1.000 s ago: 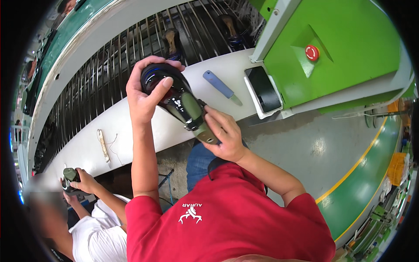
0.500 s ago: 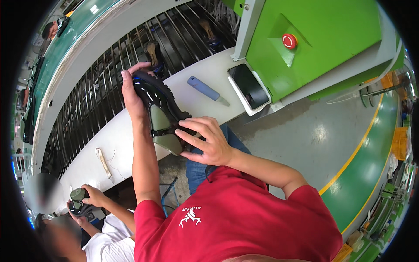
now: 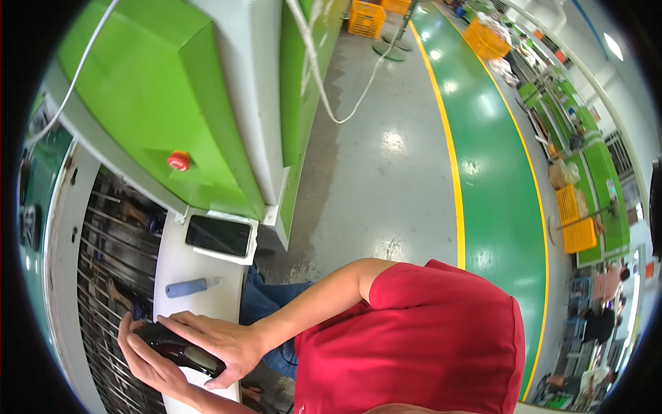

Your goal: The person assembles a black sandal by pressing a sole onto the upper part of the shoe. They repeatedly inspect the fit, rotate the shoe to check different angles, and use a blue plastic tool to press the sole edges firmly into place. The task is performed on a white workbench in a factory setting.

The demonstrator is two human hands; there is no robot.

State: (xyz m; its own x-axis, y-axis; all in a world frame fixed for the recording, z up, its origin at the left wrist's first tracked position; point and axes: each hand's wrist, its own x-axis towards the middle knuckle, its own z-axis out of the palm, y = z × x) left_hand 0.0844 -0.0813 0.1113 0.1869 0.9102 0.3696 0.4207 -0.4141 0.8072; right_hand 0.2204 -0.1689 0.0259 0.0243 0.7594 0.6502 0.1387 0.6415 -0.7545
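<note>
**Both hands on 1 black shoe at the conveyor edge**

Largest in view: the green machine housing (image 3: 158,103), upper left, with 1 red round button (image 3: 178,160) on its sloped face. A white cable (image 3: 324,83) hangs across it toward the grey floor (image 3: 386,179). Right of that floor runs a green lane (image 3: 503,172) edged by a yellow line.

Below the housing: the roller conveyor (image 3: 110,262), dark bars, bordered by a white ledge (image 3: 181,265). On the ledge lie 1 dark phone in a white tray (image 3: 218,236) and, nearer me, 1 blue marker-like tool (image 3: 186,288).

My red shirt (image 3: 420,338) fills the lower centre.

The black shoe (image 3: 178,348) sits at the near end of the ledge, clasped between my 2 hands. My right hand (image 3: 214,339) lies over its top, fingers spread and curled around it. My left hand (image 3: 148,355) cups it from below, fingers wrapped up the far side. Both hands are grasping the shoe.
</note>
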